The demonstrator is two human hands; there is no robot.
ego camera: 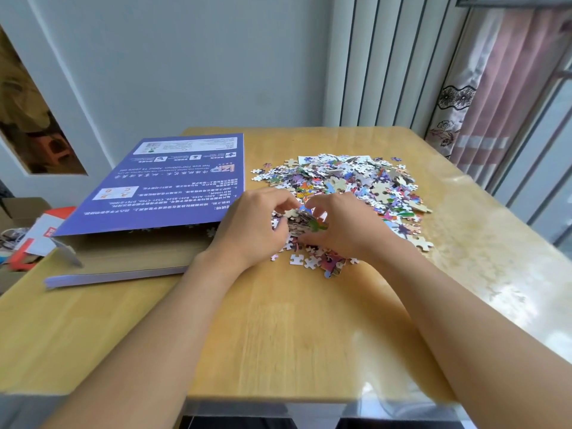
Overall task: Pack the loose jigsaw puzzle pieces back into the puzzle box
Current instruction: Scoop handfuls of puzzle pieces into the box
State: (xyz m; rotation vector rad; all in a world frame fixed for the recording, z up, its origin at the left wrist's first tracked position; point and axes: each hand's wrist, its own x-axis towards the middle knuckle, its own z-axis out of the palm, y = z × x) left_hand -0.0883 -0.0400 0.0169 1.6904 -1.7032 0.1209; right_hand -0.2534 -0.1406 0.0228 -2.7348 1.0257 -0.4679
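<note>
Two bare forearms reach in from the near edge of the wooden table [278,329], converging toward the centre. The left hand [257,226] and the right hand [343,226] face each other with curled fingers cupped around a small clump of puzzle pieces [305,222] gathered between them; the fingertips of both hands press into that clump from either side, thumbs low against the tabletop. A few stray pieces [309,261] lie just under the wrists, at about 6 o'clock from the clump.

At 9 o'clock from the hands sits the puzzle box [123,258], its brown tray showing along the near side. Its purple lid [161,187], printed with white text that reads upside down from here, rests tilted over the tray, leaving the near part uncovered (the left wrist nearly touches the lid's near right corner).

Beyond the hands, from 12 to 2 o'clock, spreads the main heap of loose jigsaw pieces [356,184], many-coloured, some showing pale backs.

Off the table at 9 o'clock lies a red and white carton [40,233] among clutter. Farther back stand a pale wall [185,57], vertical ribbed panels [387,57] and, at 2 o'clock, a pink patterned curtain [495,88].
</note>
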